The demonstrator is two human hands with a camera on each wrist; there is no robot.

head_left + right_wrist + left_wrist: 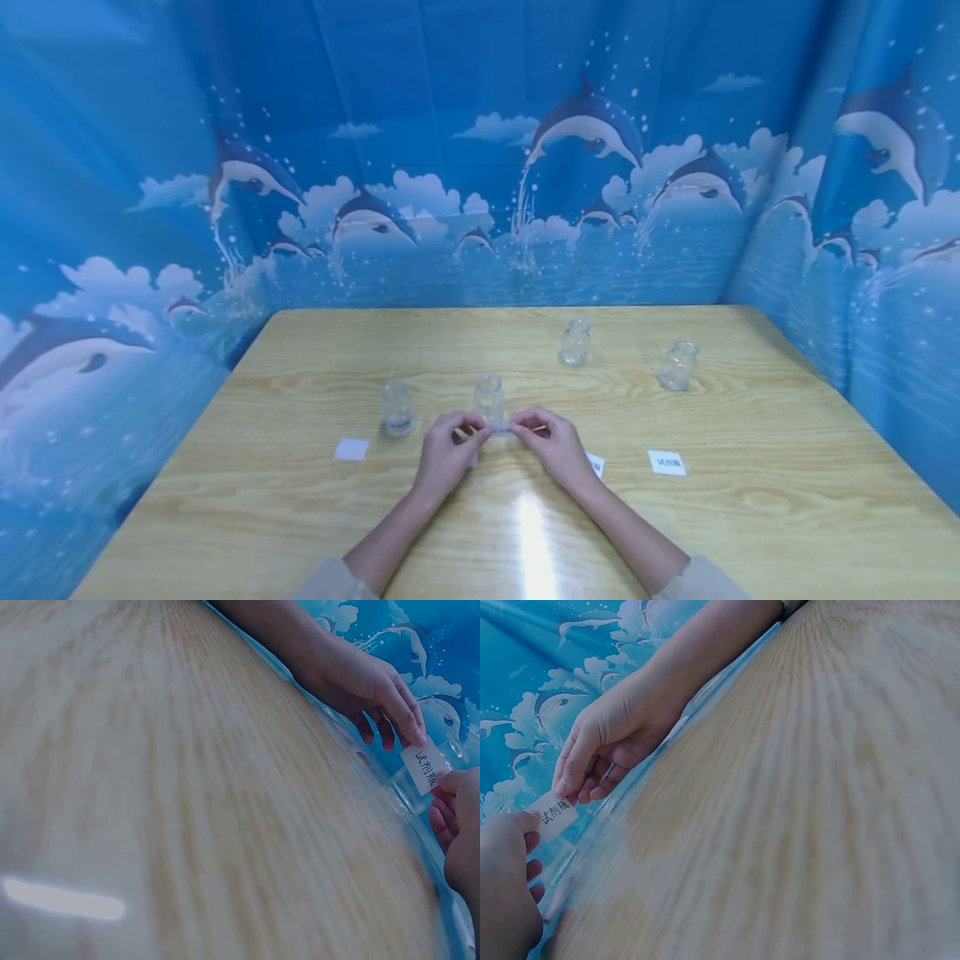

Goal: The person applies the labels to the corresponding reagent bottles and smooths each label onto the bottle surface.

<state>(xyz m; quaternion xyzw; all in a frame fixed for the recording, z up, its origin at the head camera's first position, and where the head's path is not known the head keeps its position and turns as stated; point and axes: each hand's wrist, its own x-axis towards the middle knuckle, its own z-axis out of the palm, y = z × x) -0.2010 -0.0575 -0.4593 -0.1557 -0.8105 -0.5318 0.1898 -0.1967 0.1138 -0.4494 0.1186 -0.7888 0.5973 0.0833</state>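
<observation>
Both hands meet at the middle of the wooden table [525, 533] and pinch one small white label [501, 428] with printed characters between them. My left hand [452, 442] holds its left end and my right hand [552, 437] holds its right end. A small clear glass jar [488, 395] stands upright just behind the label. The left wrist view shows the label [555, 813] between my left hand [508, 889] and my right hand [604, 746]. In the right wrist view the label [424, 767] spans my right hand [459, 832] and my left hand [371, 686].
Three more clear jars stand open on the table: one left of the hands [397, 408], two further back right [574, 342] [678, 364]. White labels lie flat at left [352, 449], at right [667, 462], and one partly under my right wrist [597, 465]. Blue dolphin curtains enclose three sides.
</observation>
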